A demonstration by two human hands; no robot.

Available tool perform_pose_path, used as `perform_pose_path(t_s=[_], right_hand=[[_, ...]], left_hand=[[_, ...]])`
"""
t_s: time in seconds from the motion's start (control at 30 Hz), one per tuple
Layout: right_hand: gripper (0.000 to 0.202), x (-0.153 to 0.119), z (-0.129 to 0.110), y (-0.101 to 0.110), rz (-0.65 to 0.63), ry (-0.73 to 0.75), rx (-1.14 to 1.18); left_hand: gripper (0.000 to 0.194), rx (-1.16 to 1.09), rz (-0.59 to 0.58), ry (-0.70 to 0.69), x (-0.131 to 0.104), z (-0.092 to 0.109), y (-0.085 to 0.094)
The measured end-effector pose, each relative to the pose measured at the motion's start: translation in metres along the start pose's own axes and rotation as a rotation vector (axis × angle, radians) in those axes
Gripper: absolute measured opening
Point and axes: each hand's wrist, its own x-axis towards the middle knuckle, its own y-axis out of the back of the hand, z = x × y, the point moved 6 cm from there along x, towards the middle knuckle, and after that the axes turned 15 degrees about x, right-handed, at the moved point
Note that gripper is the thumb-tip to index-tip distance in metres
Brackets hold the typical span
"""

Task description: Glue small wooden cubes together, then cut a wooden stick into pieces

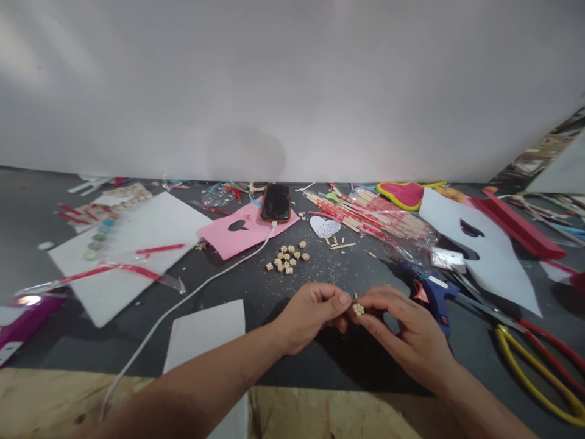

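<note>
Between the thumb and fingers of my right hand (409,329) is a small flower-shaped cluster of wooden stick pieces (359,310), its round ends facing me. My left hand (315,314) is pinched closed right beside it. One short stick piece (355,296) shows upright at the left fingertips; I cannot tell whether those fingers grip it or it belongs to the cluster. Just beyond my hands lies a loose pile of similar clusters (287,259). Short cut stick pieces (342,246) are scattered near a white paper heart (325,227).
A blue glue gun (432,289) and large scissors (539,366) lie at right, by white paper (512,262). Bundled sticks (388,216) are at the back. A phone (276,203) rests on pink paper (219,235), its white cable (201,286) crossing the dark table. White board (150,244) lies left.
</note>
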Motion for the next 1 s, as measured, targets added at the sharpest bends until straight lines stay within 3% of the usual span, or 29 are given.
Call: perform_pose_path(t_s=[0.23, 0.53, 1.0], right_hand=[[0.014, 0.0011, -0.0005, -0.0004, 0.008, 0.028, -0.021], [0.017, -0.0011, 0.0000, -0.0023, 0.009, 0.069, -0.026], [0.015, -0.0002, 0.0019, -0.0028, -0.005, -0.006, 0.009]], left_hand=[[0.025, 0.002, -0.030, -0.010, -0.0014, 0.0019, -0.0017], [0.029, 0.006, -0.039, -0.015, -0.0004, 0.0012, -0.0017], [0.022, 0.009, -0.036, -0.023, -0.0012, 0.0021, -0.0016]])
